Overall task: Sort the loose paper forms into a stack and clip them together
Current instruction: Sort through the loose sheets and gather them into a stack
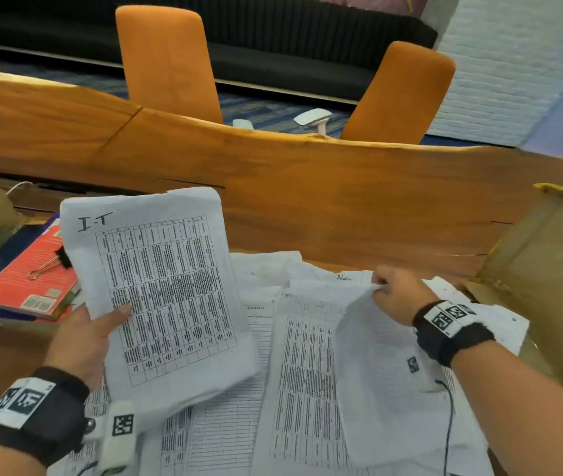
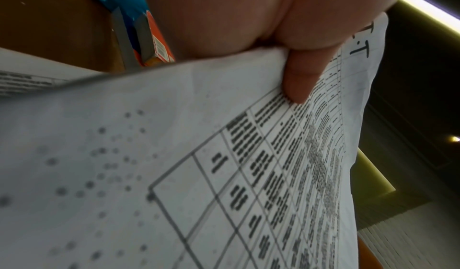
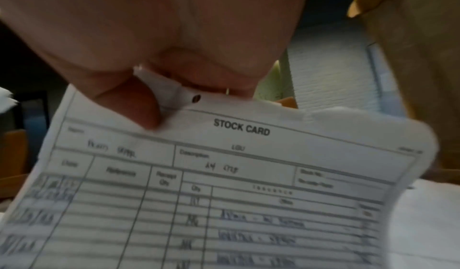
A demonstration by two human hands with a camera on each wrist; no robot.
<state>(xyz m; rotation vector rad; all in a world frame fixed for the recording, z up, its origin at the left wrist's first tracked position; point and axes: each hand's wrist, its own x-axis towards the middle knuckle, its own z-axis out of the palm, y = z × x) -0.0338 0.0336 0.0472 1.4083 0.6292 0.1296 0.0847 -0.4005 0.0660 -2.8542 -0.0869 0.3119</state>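
Centre left of the frame, our left hand (image 1: 82, 341) grips the gathered forms (image 1: 166, 290) upright, thumb clamped on top. Lower right, our right hand (image 1: 398, 293) pinches the top edge of a stock card (image 3: 224, 184), its long axis running toward us, just right of the gathered forms.

An office meeting room: a long wooden bench (image 1: 307, 187), orange chairs (image 1: 170, 60), printed forms (image 1: 307, 372), a binder clip (image 1: 46, 264).
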